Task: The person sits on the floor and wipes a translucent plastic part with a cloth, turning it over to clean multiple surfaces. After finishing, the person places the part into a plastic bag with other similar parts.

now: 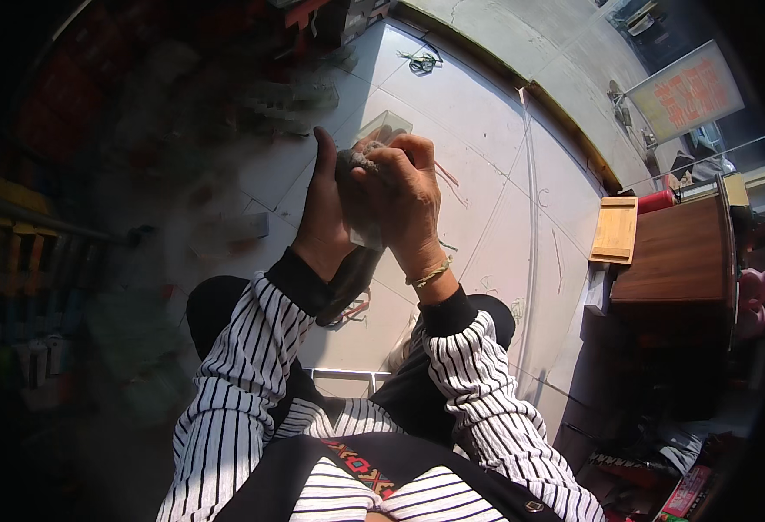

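Note:
Both hands meet above the floor in front of my knees. My left hand [323, 213] cradles a clear, glass-like rectangular piece [386, 123] from its left side, thumb pointing up and its fingers mostly hidden behind. The piece's lower end shows between my wrists; whether it is a flat pane or a box I cannot tell. In my right hand [410, 196], curled fingers press a grey crumpled cloth or wad [360, 158] against that piece. A braided band [430, 273] circles my right wrist.
Pale tiles [487, 200] cover the floor, with dark string scraps [420, 63] and reddish strips [352, 311] on them. A brown wooden cabinet [669, 252] and a light wooden board [614, 230] stand at right. Stacked goods fill the shaded left. A low wall [521, 52] runs along the back.

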The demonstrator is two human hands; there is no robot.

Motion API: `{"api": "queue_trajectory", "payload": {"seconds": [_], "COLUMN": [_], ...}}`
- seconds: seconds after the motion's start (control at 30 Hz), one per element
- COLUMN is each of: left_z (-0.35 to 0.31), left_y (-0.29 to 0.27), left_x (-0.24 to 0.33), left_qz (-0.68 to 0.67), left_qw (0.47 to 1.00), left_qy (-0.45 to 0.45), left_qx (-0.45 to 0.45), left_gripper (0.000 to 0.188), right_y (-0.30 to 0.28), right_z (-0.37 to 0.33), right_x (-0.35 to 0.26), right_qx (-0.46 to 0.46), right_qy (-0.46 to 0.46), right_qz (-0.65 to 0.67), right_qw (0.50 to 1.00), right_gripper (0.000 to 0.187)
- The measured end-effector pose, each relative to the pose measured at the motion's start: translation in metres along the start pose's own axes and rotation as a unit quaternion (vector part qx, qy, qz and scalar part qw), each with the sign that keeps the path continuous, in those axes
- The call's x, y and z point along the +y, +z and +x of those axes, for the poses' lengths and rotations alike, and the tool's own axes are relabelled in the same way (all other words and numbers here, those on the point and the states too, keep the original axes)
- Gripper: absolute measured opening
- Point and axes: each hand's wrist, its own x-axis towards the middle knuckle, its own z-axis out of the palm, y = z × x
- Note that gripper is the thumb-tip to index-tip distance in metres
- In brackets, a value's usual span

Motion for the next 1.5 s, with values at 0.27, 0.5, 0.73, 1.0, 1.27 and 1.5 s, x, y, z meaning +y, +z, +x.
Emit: {"api": "queue_trajectory", "payload": {"seconds": [0.27, 0.5, 0.73, 1.0, 1.27, 1.5], "left_z": [-0.001, 0.011, 0.004, -0.006, -0.011, -0.007], "left_y": [0.004, -0.016, -0.014, 0.002, -0.003, -0.008], "left_x": [-0.021, 0.013, 0.023, -0.021, -0.011, 0.019], "left_qz": [0.077, 0.015, 0.038, 0.074, 0.129, 0.127], "left_qw": [0.994, 0.994, 0.997, 0.996, 0.991, 0.989], "left_qy": [0.046, 0.104, 0.046, -0.011, 0.003, 0.078], "left_qx": [-0.054, -0.036, -0.052, -0.044, -0.030, -0.024], "left_gripper": [0.042, 0.055, 0.077, 0.042, 0.045, 0.062], "right_y": [0.006, 0.016, -0.015, -0.007, 0.000, 0.002], "right_z": [0.017, -0.008, -0.029, 0.010, 0.003, -0.017], "right_x": [0.026, 0.007, -0.022, 0.018, 0.012, -0.023], "right_qx": [0.167, -0.035, -0.182, 0.095, 0.115, -0.139], "right_qy": [0.002, 0.100, 0.000, 0.068, 0.030, 0.008], "right_qz": [-0.031, 0.100, 0.145, -0.033, -0.029, -0.005], "right_qw": [0.986, 0.989, 0.973, 0.993, 0.993, 0.990], "right_gripper": [0.018, 0.017, 0.019, 0.012, 0.014, 0.014]}}
